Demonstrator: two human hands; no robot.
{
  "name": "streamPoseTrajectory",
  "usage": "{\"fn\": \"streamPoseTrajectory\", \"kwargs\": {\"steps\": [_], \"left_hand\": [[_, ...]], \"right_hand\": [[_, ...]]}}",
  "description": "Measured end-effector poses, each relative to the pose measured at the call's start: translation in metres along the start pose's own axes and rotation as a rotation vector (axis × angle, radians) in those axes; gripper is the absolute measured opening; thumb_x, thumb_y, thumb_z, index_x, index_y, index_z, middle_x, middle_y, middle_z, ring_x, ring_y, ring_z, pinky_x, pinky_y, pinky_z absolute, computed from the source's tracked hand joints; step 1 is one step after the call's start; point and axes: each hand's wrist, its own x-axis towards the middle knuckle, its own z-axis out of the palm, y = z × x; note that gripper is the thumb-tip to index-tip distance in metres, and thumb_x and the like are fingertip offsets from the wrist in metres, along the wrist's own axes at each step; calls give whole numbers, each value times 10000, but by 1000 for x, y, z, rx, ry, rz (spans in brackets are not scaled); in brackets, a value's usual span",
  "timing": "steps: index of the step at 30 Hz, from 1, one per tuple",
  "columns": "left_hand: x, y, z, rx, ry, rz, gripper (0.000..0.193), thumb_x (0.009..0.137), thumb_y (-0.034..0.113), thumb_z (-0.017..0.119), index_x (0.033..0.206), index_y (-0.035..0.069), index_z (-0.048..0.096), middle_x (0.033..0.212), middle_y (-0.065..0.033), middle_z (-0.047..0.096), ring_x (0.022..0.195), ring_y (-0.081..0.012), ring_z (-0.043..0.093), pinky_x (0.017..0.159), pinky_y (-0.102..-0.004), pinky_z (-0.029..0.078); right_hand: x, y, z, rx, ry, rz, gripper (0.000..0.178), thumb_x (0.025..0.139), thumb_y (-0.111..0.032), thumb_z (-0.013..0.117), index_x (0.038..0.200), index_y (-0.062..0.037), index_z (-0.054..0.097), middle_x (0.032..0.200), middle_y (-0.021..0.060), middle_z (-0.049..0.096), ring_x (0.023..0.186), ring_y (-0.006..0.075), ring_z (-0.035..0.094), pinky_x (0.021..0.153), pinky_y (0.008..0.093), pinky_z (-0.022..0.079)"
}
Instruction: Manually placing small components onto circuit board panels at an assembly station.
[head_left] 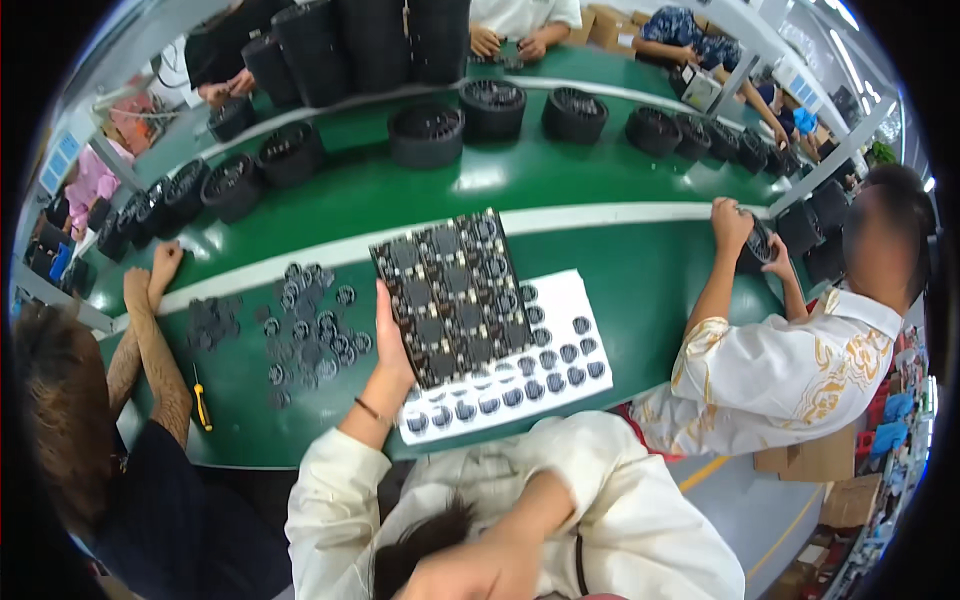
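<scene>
Circuit-board panel hangs above the white sheet by the table's near edge, gripped on its left by the left hand's fingers, a one-sided hold that could let it tip onto the discs, while the blurred right hand's fingers cannot be read.

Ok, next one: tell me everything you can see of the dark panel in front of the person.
The dark panel is a flat, roughly rectangular sheet that looks like circuit board, bearing a grid of repeated dark patches with small pale and gold-coloured spots between. It is held at a slant, the left hand gripping its left edge. Its lower part overlaps the white sheet in view; contact there is unclear.
</scene>
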Motion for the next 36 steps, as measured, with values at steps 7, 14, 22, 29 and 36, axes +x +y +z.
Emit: {"fn": "streamPoseTrajectory", "kwargs": {"steps": [7, 14, 22, 29, 36], "left_hand": [[4, 1, 5, -51, 15, -41, 621, 883, 579, 367, 1232, 79, 485, 1160, -112, 562, 1005, -272, 573, 868, -433, 474], [5, 0, -1, -82, 24, -58, 609, 885, 572, 372, 1226, 81, 487, 1138, -112, 568, 992, -268, 580, 858, -434, 481], [7, -2, -10, -74, -18, -51, 597, 890, 566, 368, 1220, 85, 492, 1122, -107, 575, 978, -259, 588, 844, -419, 491], [5, -1, -6, -67, 15, -48, 597, 895, 567, 350, 1219, 87, 494, 1115, -105, 580, 966, -256, 592, 838, -409, 496], [6, -2, -10, -74, 27, -45, 596, 894, 568, 349, 1213, 88, 499, 1108, -107, 583, 957, -252, 595, 836, -406, 497]], "right_hand": [[-158, -65, -33, -1345, 1252, 90, 144, 708, 17, 626, 850, 34, 644, 847, 150, 646, 797, 259, 609, 737, 320, 468], [-223, -65, -28, -1940, 1521, 681, 335, 716, -40, 678, 1041, -36, 599, 1117, 105, 578, 1017, 267, 558, 859, 325, 443], [-240, -52, -31, -1854, 1559, 630, 433, 713, -60, 697, 1124, -45, 564, 1248, 119, 499, 1125, 279, 501, 898, 330, 421], [-237, -58, -28, -1926, 1381, 651, 432, 715, -56, 695, 1121, -33, 548, 1246, 124, 509, 1116, 281, 512, 922, 337, 414], [-239, -52, -30, -1910, 1430, 607, 418, 702, -15, 697, 1088, -16, 536, 1247, 146, 507, 1122, 282, 517, 935, 343, 413]]}}
